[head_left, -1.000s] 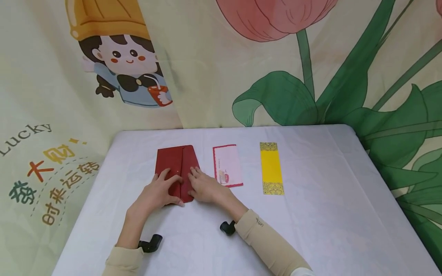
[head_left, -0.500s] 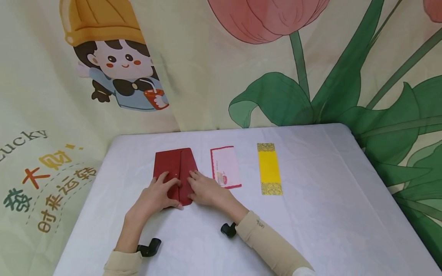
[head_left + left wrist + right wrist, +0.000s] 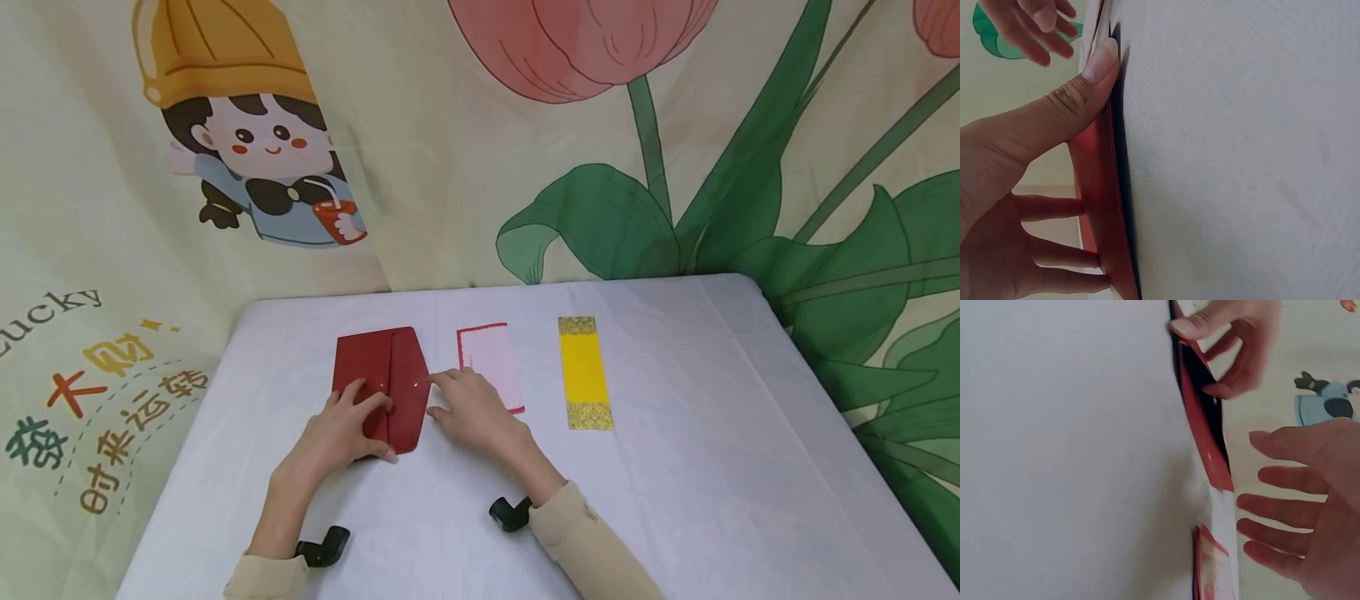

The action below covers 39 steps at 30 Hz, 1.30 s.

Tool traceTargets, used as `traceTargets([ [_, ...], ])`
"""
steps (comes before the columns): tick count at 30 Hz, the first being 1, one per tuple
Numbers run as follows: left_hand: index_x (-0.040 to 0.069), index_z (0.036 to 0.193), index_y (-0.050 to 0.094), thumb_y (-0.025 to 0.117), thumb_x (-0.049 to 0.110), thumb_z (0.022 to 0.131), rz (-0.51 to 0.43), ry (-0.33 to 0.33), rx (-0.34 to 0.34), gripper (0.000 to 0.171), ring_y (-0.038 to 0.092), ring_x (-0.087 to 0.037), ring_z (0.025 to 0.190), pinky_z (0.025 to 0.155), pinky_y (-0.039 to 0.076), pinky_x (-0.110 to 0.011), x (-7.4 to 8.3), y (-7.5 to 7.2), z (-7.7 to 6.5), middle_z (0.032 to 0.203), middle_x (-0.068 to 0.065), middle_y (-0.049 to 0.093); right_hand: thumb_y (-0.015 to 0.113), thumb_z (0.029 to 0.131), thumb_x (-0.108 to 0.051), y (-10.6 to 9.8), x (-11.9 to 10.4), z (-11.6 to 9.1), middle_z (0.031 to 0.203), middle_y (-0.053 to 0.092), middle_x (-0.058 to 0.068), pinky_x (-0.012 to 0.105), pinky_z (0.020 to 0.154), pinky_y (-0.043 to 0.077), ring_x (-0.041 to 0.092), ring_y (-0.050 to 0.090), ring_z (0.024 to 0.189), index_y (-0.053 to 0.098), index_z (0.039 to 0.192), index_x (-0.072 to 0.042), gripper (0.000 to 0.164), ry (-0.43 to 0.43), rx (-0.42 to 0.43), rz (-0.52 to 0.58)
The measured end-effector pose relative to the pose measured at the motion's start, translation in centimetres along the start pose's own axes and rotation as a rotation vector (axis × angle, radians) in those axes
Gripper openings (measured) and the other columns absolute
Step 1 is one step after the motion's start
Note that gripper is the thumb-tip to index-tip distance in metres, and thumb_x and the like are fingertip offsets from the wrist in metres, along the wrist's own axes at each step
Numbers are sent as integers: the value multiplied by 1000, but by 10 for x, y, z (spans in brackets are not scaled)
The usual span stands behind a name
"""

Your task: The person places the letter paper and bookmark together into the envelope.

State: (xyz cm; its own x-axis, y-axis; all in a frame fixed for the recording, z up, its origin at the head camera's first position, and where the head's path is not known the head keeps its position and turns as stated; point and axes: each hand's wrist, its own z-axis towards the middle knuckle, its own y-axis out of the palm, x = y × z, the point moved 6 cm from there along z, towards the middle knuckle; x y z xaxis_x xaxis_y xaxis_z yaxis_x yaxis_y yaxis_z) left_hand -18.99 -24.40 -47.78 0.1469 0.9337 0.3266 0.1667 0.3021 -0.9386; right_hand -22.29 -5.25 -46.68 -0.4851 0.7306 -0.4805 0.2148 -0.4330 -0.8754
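Note:
A dark red paper envelope (image 3: 362, 358) lies on the white cloth at the left. Its tapered flap (image 3: 408, 392) points to the right, with a small light dot on it. My left hand (image 3: 335, 433) presses on the envelope body, fingers spread and thumb (image 3: 1099, 65) along the near edge. Beside the flap's tip hovers my right hand (image 3: 480, 408), fingers extended and holding nothing. In the right wrist view, a dark gap shows along the envelope between flap and body. That hand partly covers a pink card with a red border (image 3: 491, 367).
To the right lies a yellow paper strip (image 3: 585, 367) with patterned ends. The white-covered table (image 3: 697, 467) ends at a printed curtain (image 3: 442, 167) behind. A black wrist camera (image 3: 324, 547) sits at the left wrist, another (image 3: 510, 514) at the right.
My right hand has lifted off the flap and moved right, over the pink card's lower part. The left hand stays on the envelope. The head view has shifted slightly.

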Motion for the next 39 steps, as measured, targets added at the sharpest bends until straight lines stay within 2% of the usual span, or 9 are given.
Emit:
traceTargets([
  [6, 22, 123, 65, 94, 49, 67, -2, -3, -7, 69, 38, -66, 131, 87, 48, -76, 2, 1, 0, 151, -31, 40, 77, 93, -28, -17, 23, -8, 127, 67, 9, 37, 92, 55, 24, 61, 108, 62, 138, -9, 51, 163, 100, 48],
  [10, 23, 123, 64, 95, 49, 67, -7, 6, -1, 69, 38, -65, 131, 86, 49, -75, 2, 2, 0, 151, -30, 39, 80, 90, -28, -24, 38, -13, 124, 63, 15, 38, 89, 55, 26, 57, 103, 60, 139, -5, 57, 283, 161, 94],
  [13, 23, 122, 64, 95, 48, 67, -2, 8, 4, 68, 39, -64, 130, 85, 51, -74, 1, 1, 0, 151, -29, 40, 81, 89, -29, -26, 47, -15, 123, 60, 18, 40, 88, 53, 28, 54, 102, 57, 140, -2, 62, 342, 188, 129],
  [19, 23, 121, 64, 94, 50, 68, 10, 18, 16, 67, 41, -63, 128, 82, 51, -73, 2, -2, 1, 150, -29, 40, 85, 85, -36, -31, 59, -12, 112, 55, 24, 43, 79, 52, 32, 52, 93, 57, 132, 7, 70, 424, 250, 54],
  [22, 23, 122, 64, 94, 50, 68, 3, 11, 7, 67, 40, -63, 128, 83, 51, -73, 2, -2, 1, 150, -29, 40, 87, 81, -42, -29, 64, -12, 107, 53, 23, 42, 74, 51, 33, 51, 89, 57, 126, 10, 74, 483, 252, 20],
  [26, 22, 122, 65, 94, 49, 68, -5, 1, 0, 67, 39, -64, 129, 83, 51, -73, 2, -1, -1, 150, -30, 40, 86, 79, -50, -20, 67, -13, 110, 52, 23, 44, 77, 53, 34, 51, 95, 55, 130, 10, 85, 535, 208, -13],
  [29, 22, 122, 65, 94, 49, 68, -4, 0, 1, 67, 39, -64, 129, 84, 50, -74, 2, -1, -1, 150, -30, 40, 88, 76, -53, -15, 66, -13, 111, 50, 23, 45, 77, 54, 34, 50, 97, 54, 130, 10, 89, 548, 196, -27],
  [34, 22, 121, 64, 94, 50, 68, 1, 2, 1, 67, 39, -65, 129, 84, 50, -74, 0, 1, 0, 150, -30, 40, 91, 71, -51, -12, 63, -13, 109, 47, 21, 38, 71, 50, 33, 48, 93, 55, 122, 13, 89, 554, 194, -55],
  [39, 23, 121, 64, 94, 48, 68, -2, 4, 5, 67, 38, -64, 129, 83, 50, -74, -1, 1, 1, 150, -30, 40, 93, 71, -50, -11, 69, -13, 114, 47, 23, 36, 69, 50, 30, 50, 84, 52, 130, 14, 96, 577, 184, -14],
])
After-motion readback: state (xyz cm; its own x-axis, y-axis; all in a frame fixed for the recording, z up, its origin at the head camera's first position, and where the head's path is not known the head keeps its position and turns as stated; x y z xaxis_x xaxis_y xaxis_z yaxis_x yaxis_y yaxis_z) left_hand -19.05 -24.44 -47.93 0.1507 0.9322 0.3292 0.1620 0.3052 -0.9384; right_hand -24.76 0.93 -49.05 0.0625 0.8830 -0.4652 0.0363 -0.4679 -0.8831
